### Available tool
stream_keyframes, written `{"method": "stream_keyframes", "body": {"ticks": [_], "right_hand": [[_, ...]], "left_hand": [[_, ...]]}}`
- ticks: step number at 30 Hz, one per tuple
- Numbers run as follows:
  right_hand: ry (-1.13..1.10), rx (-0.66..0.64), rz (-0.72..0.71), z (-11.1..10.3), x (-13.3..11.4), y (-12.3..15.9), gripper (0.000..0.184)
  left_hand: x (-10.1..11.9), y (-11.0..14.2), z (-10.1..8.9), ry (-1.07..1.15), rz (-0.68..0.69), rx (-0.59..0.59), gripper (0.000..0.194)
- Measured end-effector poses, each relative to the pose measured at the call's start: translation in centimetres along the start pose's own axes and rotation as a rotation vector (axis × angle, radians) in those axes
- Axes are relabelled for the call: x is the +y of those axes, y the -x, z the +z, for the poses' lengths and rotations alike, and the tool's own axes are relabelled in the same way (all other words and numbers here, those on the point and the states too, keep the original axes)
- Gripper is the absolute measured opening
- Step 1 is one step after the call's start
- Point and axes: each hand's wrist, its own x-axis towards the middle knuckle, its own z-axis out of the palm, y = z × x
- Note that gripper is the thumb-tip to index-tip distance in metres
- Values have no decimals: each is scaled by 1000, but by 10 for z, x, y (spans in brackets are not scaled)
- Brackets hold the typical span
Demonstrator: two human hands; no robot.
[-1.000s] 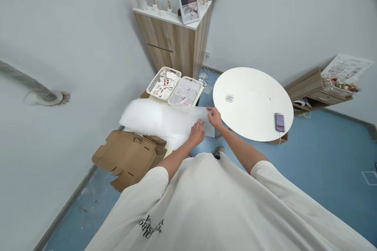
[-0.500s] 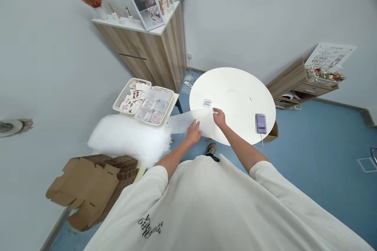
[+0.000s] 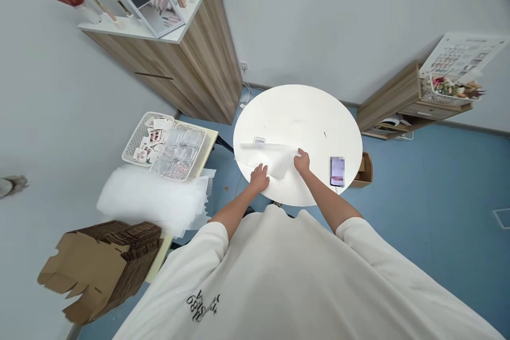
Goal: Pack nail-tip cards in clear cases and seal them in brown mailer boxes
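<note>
A thin white foam sheet (image 3: 274,158) lies partly raised over the near left of the round white table (image 3: 311,111). My right hand (image 3: 303,162) pinches the sheet's right edge. On its near edge rests my left hand (image 3: 260,178), fingers spread, not closed round anything I can see. Just past the sheet's far edge sits a small clear case (image 3: 259,141), its near side partly covered by the sheet. A phone (image 3: 337,171) with a cable lies at the table's right.
On a side table at left stand a white basket of cards (image 3: 131,143), a basket of clear packs (image 3: 183,151), a stack of white foam sheets (image 3: 147,196) and flattened cardboard boxes (image 3: 95,260). A wooden cabinet (image 3: 199,53) stands behind. A cardboard box (image 3: 362,172) is below the table's right.
The foam sheet has come away from the stack side and moved right, onto the round table, with both hands. My view has turned and shifted toward the table.
</note>
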Motion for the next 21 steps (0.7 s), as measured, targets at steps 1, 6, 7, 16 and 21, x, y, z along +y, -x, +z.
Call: {"method": "stream_keyframes", "body": {"ticks": [1,6,7,16,21], "right_hand": [[14,-3,15,-2,6,-3,71],[99,-50,55,-8,26,-8,65],[146,-54,58,-9,28,-6,62],[652,-238,-366,-4,17,16,47],[722,-395,-237,10,20,15,48]], "left_hand": [[2,-3,1,-5,0,-16,65],[8,-15,7,-20,20,-88,63],[7,-17,8,-22,29,-107,62],[-1,-29,7,-92,93,-194,59],[-2,-29,6,-133,140,-204,55]]}}
